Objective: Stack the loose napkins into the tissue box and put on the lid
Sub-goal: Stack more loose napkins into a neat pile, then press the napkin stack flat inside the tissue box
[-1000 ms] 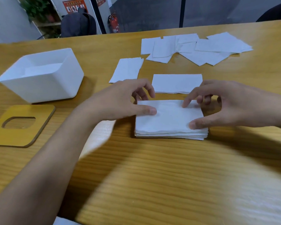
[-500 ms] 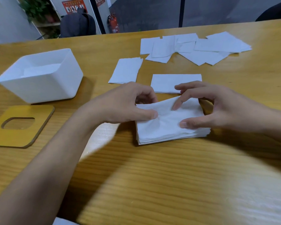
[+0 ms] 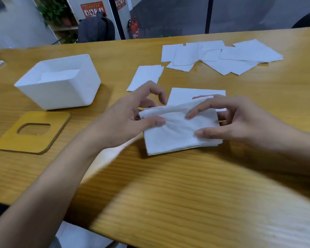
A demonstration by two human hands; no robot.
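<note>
The napkin stack (image 3: 179, 135) sits near-centre on the worktop (image 3: 186, 194), its far edge tilted up. The left hand (image 3: 129, 119) and right hand (image 3: 240, 122) each pinch a side (thumbs on top, fingers apparently beneath). Soft, light and floppy, it should be supported from both ends.

We see the napkin stack (image 3: 177, 136) tilted, right of the tissue box (image 3: 61, 93).
Yellow lid (image 3: 34, 144) flat before the box; loose napkins (image 3: 222, 58) farther right.

Both hands, left hand (image 3: 131, 115) and right hand (image 3: 236, 120), pinch the napkin stack (image 3: 179, 133), far edge tilted up off the table (image 3: 168, 185).
</note>
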